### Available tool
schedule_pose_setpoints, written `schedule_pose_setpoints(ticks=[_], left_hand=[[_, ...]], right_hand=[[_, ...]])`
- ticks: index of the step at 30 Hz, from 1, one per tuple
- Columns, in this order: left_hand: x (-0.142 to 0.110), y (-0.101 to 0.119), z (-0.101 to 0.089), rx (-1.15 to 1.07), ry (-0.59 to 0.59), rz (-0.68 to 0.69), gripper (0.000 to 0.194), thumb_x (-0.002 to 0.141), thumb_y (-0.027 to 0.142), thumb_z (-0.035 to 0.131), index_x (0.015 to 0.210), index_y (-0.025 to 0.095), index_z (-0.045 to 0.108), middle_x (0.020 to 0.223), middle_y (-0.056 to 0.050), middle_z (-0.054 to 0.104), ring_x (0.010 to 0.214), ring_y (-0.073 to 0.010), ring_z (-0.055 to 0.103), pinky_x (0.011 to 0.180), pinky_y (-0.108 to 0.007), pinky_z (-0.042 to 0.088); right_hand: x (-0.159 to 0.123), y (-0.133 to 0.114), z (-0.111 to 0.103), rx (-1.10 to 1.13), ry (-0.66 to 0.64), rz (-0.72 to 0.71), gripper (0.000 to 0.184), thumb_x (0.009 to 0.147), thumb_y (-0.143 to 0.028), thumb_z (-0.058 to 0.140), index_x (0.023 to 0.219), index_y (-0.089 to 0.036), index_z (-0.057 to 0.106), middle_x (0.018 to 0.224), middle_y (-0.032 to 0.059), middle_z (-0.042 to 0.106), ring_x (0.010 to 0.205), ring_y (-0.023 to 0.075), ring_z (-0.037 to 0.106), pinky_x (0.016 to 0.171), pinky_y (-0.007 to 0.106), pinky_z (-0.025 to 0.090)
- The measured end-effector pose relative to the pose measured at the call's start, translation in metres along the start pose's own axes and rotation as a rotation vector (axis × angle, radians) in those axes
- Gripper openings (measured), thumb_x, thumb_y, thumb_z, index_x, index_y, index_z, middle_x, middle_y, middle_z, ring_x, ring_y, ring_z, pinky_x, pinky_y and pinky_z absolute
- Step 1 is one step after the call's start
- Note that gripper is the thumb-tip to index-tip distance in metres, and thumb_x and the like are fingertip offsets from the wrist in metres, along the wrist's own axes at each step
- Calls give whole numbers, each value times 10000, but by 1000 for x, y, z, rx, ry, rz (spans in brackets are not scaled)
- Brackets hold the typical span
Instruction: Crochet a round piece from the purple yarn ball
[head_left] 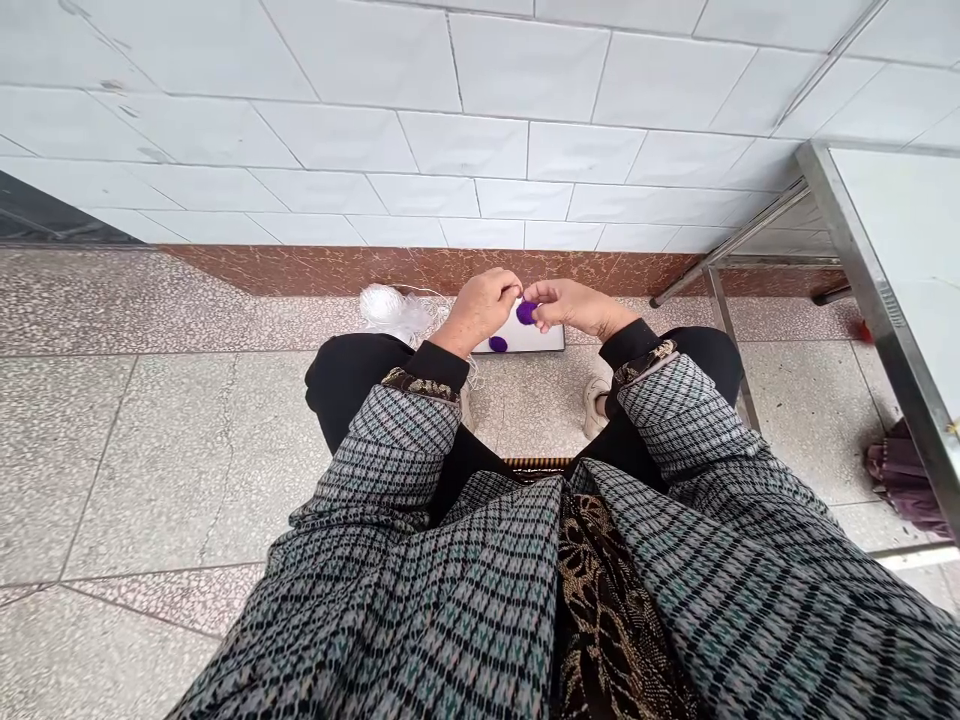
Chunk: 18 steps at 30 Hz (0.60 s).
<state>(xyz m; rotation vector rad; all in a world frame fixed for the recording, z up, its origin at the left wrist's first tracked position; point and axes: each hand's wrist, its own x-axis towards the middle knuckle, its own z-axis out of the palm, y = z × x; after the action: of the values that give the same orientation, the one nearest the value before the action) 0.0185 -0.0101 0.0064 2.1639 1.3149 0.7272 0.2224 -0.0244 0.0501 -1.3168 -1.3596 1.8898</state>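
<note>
My right hand (pixel 568 304) is closed on a small round purple piece (pixel 527 313) that looks like yarn work, held between thumb and fingers. Close beside it, my left hand (pixel 486 303) makes a pinch at the edge of that piece; what sits between its fingertips is too small to make out. Below both hands lies a shallow white tray or box lid (pixel 536 338) with a dark rim. A second purple round (pixel 498 344) rests on it, near my left wrist. Left of my left hand is a ball of white yarn (pixel 381 304), with loose strands trailing toward the tray.
A white tiled wall (pixel 465 150) with a reddish-brown base strip stands ahead. At right is a metal-framed table (pixel 892 290), its legs reaching the speckled floor (pixel 165 440). A dark purple folded item (pixel 907 475) lies under it. My knees flank the tray.
</note>
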Motion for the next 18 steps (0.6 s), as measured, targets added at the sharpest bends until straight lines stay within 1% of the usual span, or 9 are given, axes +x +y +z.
schedule_pose_setpoints(ticks=[1,3,6,9,11,13,14,16,18], left_hand=[[0,0,1,8,-4,-27,198,998,145,573,874,202,717,966,-80,781,936,-234,698,903,-366,539],[-1,1,3,11,-50,-48,196,997,167,574,885,202,732,920,-73,779,889,-234,688,854,-357,528],[-4,8,8,-30,-203,31,199,975,172,583,857,213,737,837,-45,762,800,-211,668,796,-331,506],[-7,16,9,-86,-346,140,207,962,163,593,812,212,727,805,-31,750,750,-188,656,781,-316,499],[-8,20,8,-111,-371,181,208,960,155,596,808,207,729,839,-40,763,780,-188,671,808,-319,513],[-8,20,5,-122,-321,194,206,965,147,590,832,204,736,913,-57,785,854,-200,698,862,-334,534],[-8,18,3,-117,-272,188,208,971,146,583,849,204,740,950,-66,792,891,-209,707,890,-345,543],[-6,14,-1,-87,-154,149,213,983,146,565,874,204,738,995,-80,792,937,-222,710,927,-366,552],[-3,8,-2,-44,-59,92,210,982,145,559,868,204,725,988,-84,780,937,-228,701,929,-375,552]], right_hand=[[-1,-2,0,82,13,-27,294,858,126,710,896,-165,725,789,-16,734,649,89,631,654,202,598],[-1,-5,-1,251,94,-90,242,920,69,710,921,-173,706,763,-27,715,653,84,644,695,197,616],[5,-4,-5,400,240,-156,211,951,6,751,925,-186,668,764,-33,702,684,82,682,737,189,621],[12,2,-8,340,340,-163,274,917,20,786,879,-196,622,751,-46,682,658,76,668,704,180,601],[15,5,-8,197,389,-139,318,890,71,772,850,-196,605,713,-57,659,604,72,626,640,176,571],[15,8,-6,30,391,-97,354,858,127,752,820,-194,607,676,-56,645,573,76,598,584,176,538],[13,8,-5,-44,355,-70,364,840,150,744,808,-190,620,675,-46,652,574,83,598,568,180,530],[9,6,-3,-141,220,-1,368,811,184,722,799,-178,660,701,-18,686,596,99,621,564,195,537],[4,3,-1,-151,69,44,353,802,182,717,821,-169,699,749,1,721,615,105,636,590,213,568]])
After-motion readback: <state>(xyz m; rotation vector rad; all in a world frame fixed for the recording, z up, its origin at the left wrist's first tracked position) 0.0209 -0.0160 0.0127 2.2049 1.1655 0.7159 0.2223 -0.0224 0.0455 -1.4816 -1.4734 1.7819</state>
